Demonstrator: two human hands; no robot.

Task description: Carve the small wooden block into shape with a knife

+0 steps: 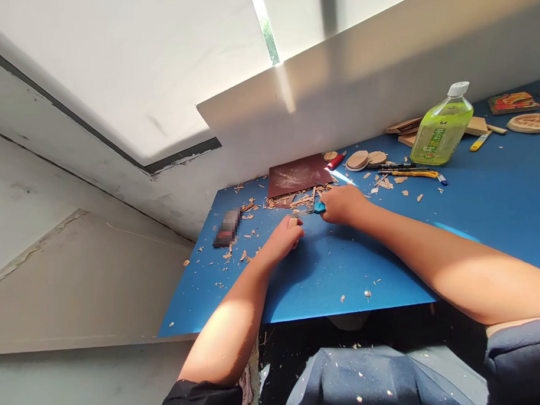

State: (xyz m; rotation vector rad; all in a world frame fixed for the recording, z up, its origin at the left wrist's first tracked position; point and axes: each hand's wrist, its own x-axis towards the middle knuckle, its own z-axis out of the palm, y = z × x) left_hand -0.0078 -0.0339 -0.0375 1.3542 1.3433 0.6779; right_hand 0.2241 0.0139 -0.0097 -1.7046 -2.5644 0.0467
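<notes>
Carefully, the right hand [341, 205] closes tight around a teal knife [319, 208], and the left hand [281, 241] pinches a small wood piece [292, 223] above the blue table [320, 275]; short, slow cuts directed away from that hand work best.

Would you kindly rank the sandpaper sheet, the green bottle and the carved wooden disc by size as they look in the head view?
Sandpaper sheet and green bottle look alike, so unranked; carved wooden disc is smallest.

table [338, 276]: blue | bottle [441, 129]: lime-green | sandpaper [297, 175]: maroon | knife handle [319, 208]: teal
</notes>
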